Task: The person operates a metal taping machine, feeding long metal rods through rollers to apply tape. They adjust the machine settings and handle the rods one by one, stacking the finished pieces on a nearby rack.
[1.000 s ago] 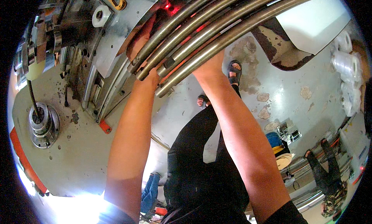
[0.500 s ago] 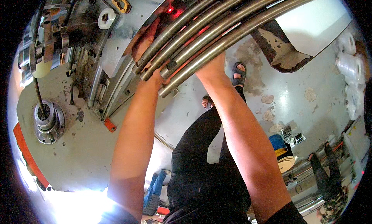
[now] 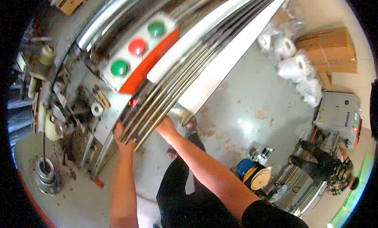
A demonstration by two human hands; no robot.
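Observation:
A bundle of several long metal tubes (image 3: pixel 173 84) slants from the upper right down to the middle of the head view. Their near ends lie over both my hands. My left hand (image 3: pixel 123 138) reaches up beside and beneath the left tube ends, its fingers mostly covered and blurred. From the right, my right hand (image 3: pixel 165 127) goes under the tubes, and its fingers are hidden. Whether either hand grips something beneath cannot be seen. A small red light (image 3: pixel 133 102) glows next to the tubes, above my left hand.
A panel (image 3: pixel 128 56) with two green buttons and one red one sits left of the tubes. A white tray (image 3: pixel 208 84) runs under them. Wrapped rolls (image 3: pixel 293 66) and a cardboard box (image 3: pixel 327 48) stand at right. Another person (image 3: pixel 327 169) stands at far right.
The view has swung up and to the right, bringing the button panel, box and grey machine into sight. The tubes look farther off. Both my hands remain at the tube ends.

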